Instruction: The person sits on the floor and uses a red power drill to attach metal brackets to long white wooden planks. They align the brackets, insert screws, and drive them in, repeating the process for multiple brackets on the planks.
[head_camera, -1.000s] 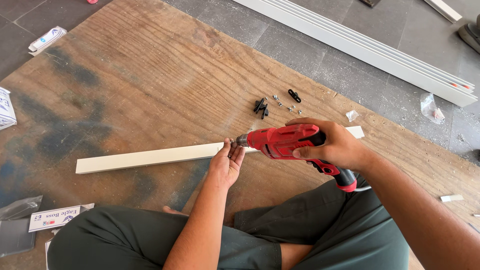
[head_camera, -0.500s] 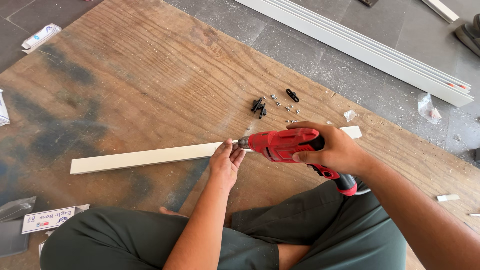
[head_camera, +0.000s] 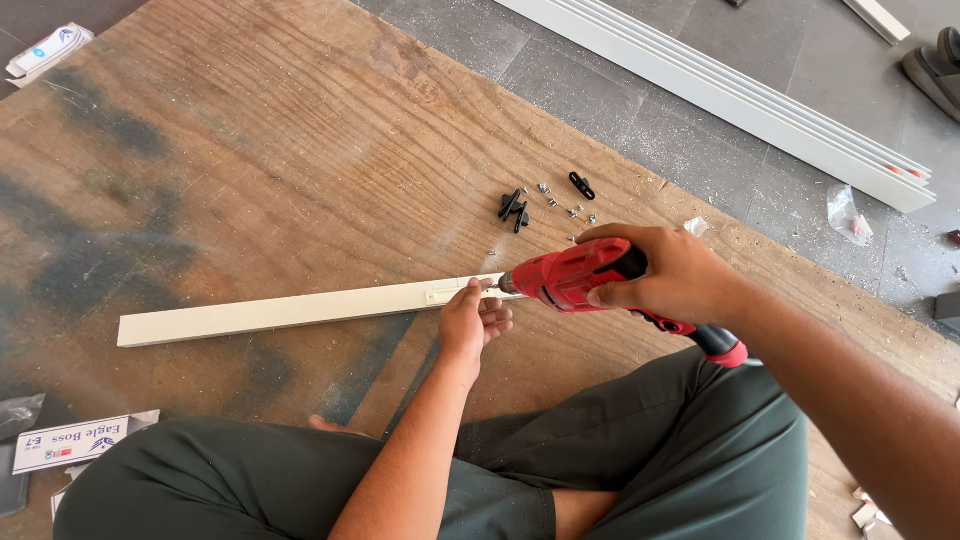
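Large brown plywood board (head_camera: 300, 150) — rough, grain-marked, dark-stained. Long cream strip (head_camera: 280, 312) — smooth, matt. Red plastic power drill (head_camera: 590, 275), slight sheen. Grey concrete floor (head_camera: 640, 100), dusty.

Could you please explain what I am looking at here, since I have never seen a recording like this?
One camera, worn on a person's head, looks down at their own bare hands; they sit cross-legged on a wooden board. The right hand grips a red power drill, its tip at a long pale strip lying flat on the board. The left hand steadies that strip near the tip. Small black fittings and loose screws lie just beyond. White profiles rest on the grey floor.
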